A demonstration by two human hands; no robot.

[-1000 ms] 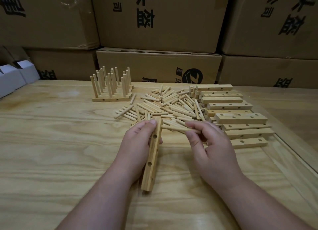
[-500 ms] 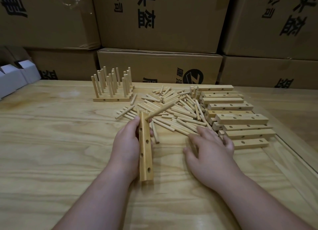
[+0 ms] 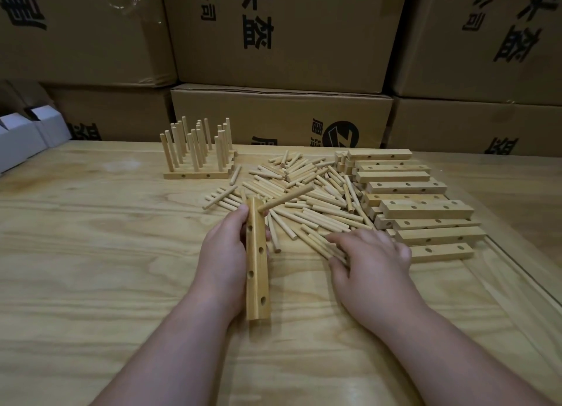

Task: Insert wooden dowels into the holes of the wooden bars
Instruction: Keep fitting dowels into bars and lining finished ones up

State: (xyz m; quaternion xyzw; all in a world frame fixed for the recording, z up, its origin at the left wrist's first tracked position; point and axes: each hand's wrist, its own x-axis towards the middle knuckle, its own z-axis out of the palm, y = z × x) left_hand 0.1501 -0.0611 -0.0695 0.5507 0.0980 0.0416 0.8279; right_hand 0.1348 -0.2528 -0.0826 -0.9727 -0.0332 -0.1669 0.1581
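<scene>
Your held bar (image 3: pixel 257 262) stood on edge, one dowel (image 3: pixel 289 196) angled from its far hole. Loose dowels (image 3: pixel 307 192) lay heaped beyond; empty bars (image 3: pixel 419 205) stacked right.

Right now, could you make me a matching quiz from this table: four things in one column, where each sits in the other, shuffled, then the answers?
Things:
1. Held bar
2. Loose dowels
3. Empty bars
4. Finished bars

Places:
A. Stacked at the right side of the table
B. Far left, with dowels standing upright
C. In the left hand, one dowel stuck in its far end
D. Heaped in the middle, the right hand resting on the near edge

Pairs: 1-C, 2-D, 3-A, 4-B
</scene>
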